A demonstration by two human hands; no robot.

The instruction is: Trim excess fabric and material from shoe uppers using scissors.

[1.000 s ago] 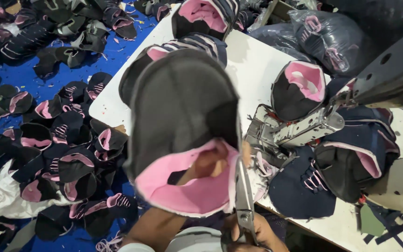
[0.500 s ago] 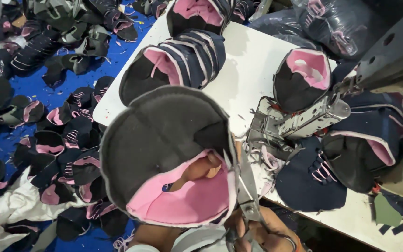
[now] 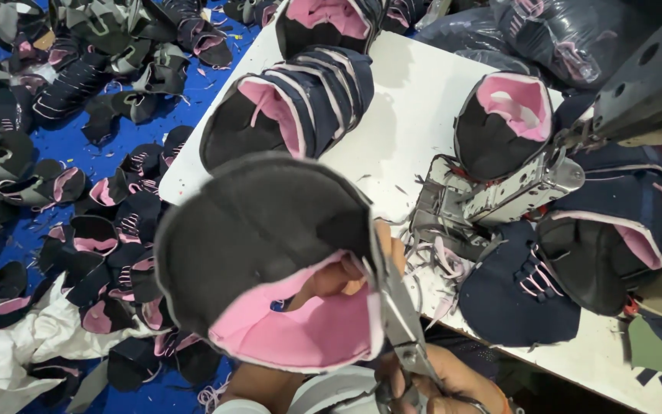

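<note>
**Scissors at the edge of a pink-lined shoe upper**

The left hand (image 3: 339,280) is tucked inside a dark shoe upper (image 3: 262,238) with pink lining, fingers closed on the fabric and holding it up above the near edge of the white tabletop (image 3: 415,115). The right hand (image 3: 453,379) is clamped on the handles of a pair of scissors (image 3: 392,307), whose blades run along the upper's right edge, touching it. Finished uppers (image 3: 300,100) lie stacked on the tabletop beside the sewing machine (image 3: 499,192); many more cover the blue floor (image 3: 78,153). The risk, as I judge it: the blades sit very close to the left fingers, so a slip could nick them, or cut into the lining rather than the excess trim.
</note>
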